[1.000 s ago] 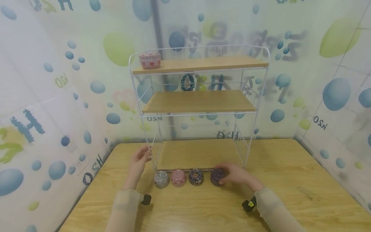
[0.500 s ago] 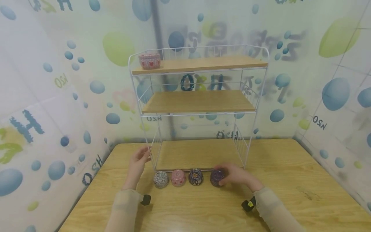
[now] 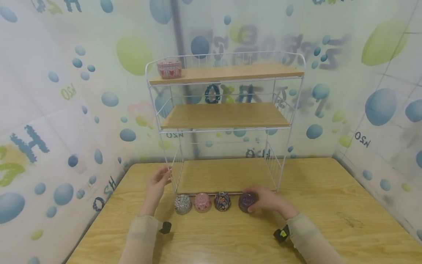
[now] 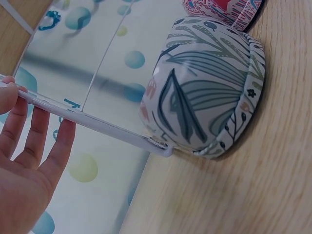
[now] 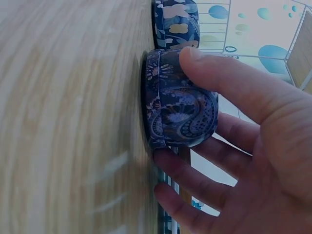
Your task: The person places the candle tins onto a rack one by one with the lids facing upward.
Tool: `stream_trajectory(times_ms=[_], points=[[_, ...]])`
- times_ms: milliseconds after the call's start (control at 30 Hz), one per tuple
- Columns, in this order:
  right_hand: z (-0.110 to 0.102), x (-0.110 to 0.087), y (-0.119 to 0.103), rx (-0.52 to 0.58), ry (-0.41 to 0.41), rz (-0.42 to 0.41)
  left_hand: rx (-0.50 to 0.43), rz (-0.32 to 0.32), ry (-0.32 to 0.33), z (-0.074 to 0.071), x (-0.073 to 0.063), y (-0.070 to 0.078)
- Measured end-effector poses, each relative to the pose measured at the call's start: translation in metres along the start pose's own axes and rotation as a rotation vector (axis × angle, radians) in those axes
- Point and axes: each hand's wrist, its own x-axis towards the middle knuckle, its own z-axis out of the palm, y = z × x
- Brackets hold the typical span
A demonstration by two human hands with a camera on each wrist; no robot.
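My left hand (image 3: 156, 185) holds the left front post of a white wire shelf rack (image 3: 227, 127), thumb on one side and fingers on the other in the left wrist view. Before the rack's bottom board stands a row of small round patterned tins. From the left come a white leaf-print tin (image 4: 207, 87), a pink tin (image 3: 202, 202) and a dark floral tin (image 3: 222, 201). At the right end, a purple paisley tin (image 5: 183, 105) is gripped between the thumb and fingers of my right hand (image 3: 267, 199). It rests on the table, its broader rim down.
A larger pink heart-patterned tin (image 3: 169, 69) stands at the left of the rack's top board (image 3: 227, 72). Beneath are the middle board (image 3: 227, 114) and bottom board (image 3: 227, 176). The wooden table (image 3: 211, 238) meets a printed wall covering (image 3: 329, 73) behind and at the sides.
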Motion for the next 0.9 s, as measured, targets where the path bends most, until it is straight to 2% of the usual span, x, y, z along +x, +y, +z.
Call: stream_trajectory(times_ms=[400,600,900], points=[[0.0041,0.0008,-0.0035,-0.031,0.014,0.022,-0.014,-0.021,-0.001,-0.0019,-0.0024,-0.0002],[0.0054,0.0000,-0.0051,-0.057,0.022,0.001,0.003,-0.028,0.006,-0.0011,-0.0020,-0.0016],[0.0066,0.0001,-0.0055,-0.060,0.054,0.012,-0.006,-0.038,0.003,-0.0004,-0.0003,0.0030]])
